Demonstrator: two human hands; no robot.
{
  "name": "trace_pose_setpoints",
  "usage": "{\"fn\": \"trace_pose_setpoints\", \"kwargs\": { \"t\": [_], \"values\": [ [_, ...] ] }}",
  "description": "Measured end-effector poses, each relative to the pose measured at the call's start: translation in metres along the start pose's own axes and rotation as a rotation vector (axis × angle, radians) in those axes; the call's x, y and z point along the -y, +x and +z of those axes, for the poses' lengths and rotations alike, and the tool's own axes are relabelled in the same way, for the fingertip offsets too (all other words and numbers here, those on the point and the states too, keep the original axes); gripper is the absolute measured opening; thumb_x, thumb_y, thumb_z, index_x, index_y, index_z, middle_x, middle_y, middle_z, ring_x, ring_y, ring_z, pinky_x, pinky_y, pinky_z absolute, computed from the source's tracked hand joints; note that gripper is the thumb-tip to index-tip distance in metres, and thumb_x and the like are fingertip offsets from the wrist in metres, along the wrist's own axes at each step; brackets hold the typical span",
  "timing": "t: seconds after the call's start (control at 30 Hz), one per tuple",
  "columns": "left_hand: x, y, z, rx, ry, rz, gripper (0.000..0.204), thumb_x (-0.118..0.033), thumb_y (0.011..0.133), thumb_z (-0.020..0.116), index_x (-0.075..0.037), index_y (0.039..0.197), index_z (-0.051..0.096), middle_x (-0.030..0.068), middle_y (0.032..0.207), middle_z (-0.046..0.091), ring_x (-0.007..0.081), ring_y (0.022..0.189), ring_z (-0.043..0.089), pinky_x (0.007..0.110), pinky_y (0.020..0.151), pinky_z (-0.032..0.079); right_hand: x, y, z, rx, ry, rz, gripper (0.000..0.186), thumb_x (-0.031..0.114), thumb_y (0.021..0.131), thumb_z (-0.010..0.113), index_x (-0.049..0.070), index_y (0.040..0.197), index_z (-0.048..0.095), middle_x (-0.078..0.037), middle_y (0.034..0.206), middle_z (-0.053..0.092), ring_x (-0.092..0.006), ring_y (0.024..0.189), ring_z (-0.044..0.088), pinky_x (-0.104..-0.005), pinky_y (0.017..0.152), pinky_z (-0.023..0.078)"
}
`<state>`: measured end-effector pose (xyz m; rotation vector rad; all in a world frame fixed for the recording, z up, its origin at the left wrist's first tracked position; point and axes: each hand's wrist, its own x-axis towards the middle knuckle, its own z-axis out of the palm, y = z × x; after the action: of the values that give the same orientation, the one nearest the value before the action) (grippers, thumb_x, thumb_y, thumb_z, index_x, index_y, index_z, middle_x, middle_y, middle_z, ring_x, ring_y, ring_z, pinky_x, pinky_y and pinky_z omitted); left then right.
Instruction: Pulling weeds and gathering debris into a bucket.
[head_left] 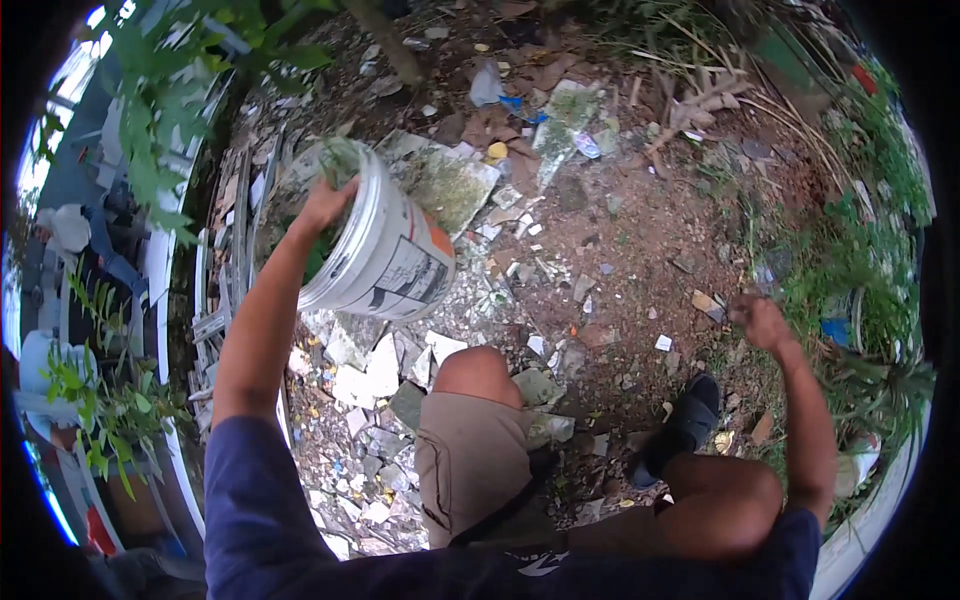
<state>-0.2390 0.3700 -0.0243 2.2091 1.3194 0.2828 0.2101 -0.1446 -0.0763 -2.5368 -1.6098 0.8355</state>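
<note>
I logged the left hand (335, 205) gripping the tilted white bucket (395, 262) by its rim over tile shards (372, 378), greenery (340, 155) at its mouth; right hand (762, 322), grip unreadable; debris (664, 343) lay ungathered, work judged unfinished.

Outdoors, daylight, brightest toward the 9–10 o'clock rim. Littered brown soil (650, 225) centre to 2, broken pale tiles (372, 376) at 8, mossy slab (565, 115) at 1. Leafy branches (150, 115) at 10, green undergrowth (850, 270) at 3.
</note>
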Motion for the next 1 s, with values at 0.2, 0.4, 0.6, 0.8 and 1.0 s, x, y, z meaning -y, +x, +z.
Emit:
{"fn": "trace_pose_setpoints", "kwargs": {
  "t": [0.2, 0.4, 0.6, 0.8, 1.0],
  "values": [
    [0.125, 0.039, 0.017, 0.301, -0.176, 0.111, 0.053, -0.034, 0.074, 0.06, 0.002, 0.111, 0.05, 0.0179, 0.106, 0.056, 0.0266, 0.095, 0.055, 0.039, 0.084, 0.043, 0.001, -0.005, 0.073, -0.09, 0.404, 0.058, 0.029, 0.02, 0.079, 0.054, 0.001, 0.099, 0.057, -0.02, 0.098, 0.058, -0.0336, 0.094, 0.055, -0.0383, 0.082, 0.043],
    [0.008, -0.016, -0.022, 0.595, -0.595, -0.268, 0.037, -0.032, 0.077, 0.058, -0.002, 0.098, 0.058, 0.0093, 0.09, 0.061, 0.0192, 0.067, 0.06, 0.033, 0.056, 0.051, -0.085, -0.059, 0.113, -0.33, 0.477, 0.175, 0.028, 0.021, 0.08, 0.052, 0.0, 0.099, 0.057, -0.018, 0.096, 0.06, -0.033, 0.091, 0.057, -0.0369, 0.08, 0.044],
    [-0.057, -0.044, -0.019, -0.461, 0.523, -0.236, 0.086, -0.064, 0.062, 0.06, 0.004, 0.113, 0.047, 0.0193, 0.102, 0.058, 0.0338, 0.088, 0.058, 0.041, 0.079, 0.045, -0.113, -0.065, 0.118, -0.69, 0.691, 0.557, 0.027, 0.024, 0.082, 0.053, 0.002, 0.096, 0.058, -0.015, 0.078, 0.061, -0.0244, 0.07, 0.06, -0.0328, 0.067, 0.046],
    [-0.126, -0.073, 0.039, -0.176, 0.791, -0.262, 0.069, -0.048, 0.06, 0.066, -0.002, 0.11, 0.051, 0.0233, 0.098, 0.058, 0.0367, 0.095, 0.055, 0.042, 0.082, 0.043, -0.114, -0.045, 0.133, -0.711, 0.767, 0.431, 0.029, 0.025, 0.081, 0.053, 0.002, 0.097, 0.057, -0.016, 0.08, 0.061, -0.0236, 0.073, 0.06, -0.0328, 0.069, 0.045],
    [-0.144, -0.087, 0.035, -0.305, 0.85, -0.068, 0.067, -0.045, 0.059, 0.068, -0.001, 0.107, 0.053, 0.0205, 0.087, 0.062, 0.0358, 0.081, 0.06, 0.041, 0.072, 0.047, -0.116, -0.065, 0.119, -0.675, 0.679, 0.517, 0.03, 0.026, 0.081, 0.053, 0.003, 0.1, 0.057, -0.016, 0.085, 0.061, -0.0271, 0.076, 0.06, -0.0347, 0.071, 0.045]
  ]
}}
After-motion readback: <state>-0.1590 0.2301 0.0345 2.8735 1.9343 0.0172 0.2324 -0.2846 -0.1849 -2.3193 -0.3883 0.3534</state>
